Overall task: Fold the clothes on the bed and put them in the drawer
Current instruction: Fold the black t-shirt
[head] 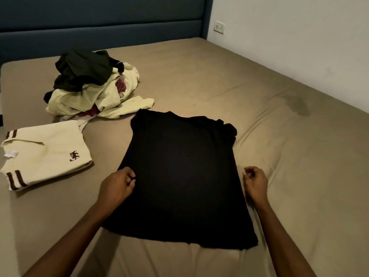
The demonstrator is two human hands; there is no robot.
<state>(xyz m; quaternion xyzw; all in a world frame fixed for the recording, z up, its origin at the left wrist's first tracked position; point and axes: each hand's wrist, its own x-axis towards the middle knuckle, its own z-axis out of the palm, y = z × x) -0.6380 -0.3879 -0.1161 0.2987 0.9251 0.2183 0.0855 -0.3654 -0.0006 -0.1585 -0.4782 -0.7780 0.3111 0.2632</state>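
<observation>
**A:** What is furthest left on the bed?

**B:** A folded cream shirt [45,152] with brown striped trim and a small dark emblem, lying flat near the left edge of the tan bed sheet [269,136]. Behind it, farther up the bed, sits a loose pile of unfolded clothes [93,86]: pale yellow fabric with a dark green garment on top and bits of maroon showing through.

**A:** And the hands?

**B:** The left hand [116,185] rests at the left edge of a black T-shirt [183,176], about halfway down its length. Its fingers [129,176] are curled and pinch the fabric edge. The T-shirt is spread flat in the middle of the bed, hem toward the person, neck toward the dark blue headboard [99,27], with a sleeve bunched at its far right corner.

**A:** The other hand?

**B:** The right hand [255,183] is just beside the shirt's right edge. Its fingers are curled inward; whether they hold any cloth I cannot tell.

**A:** Anything at far right?

**B:** A white wall [299,37] with a switch plate [219,27], and a darker patch on the sheet.
</observation>
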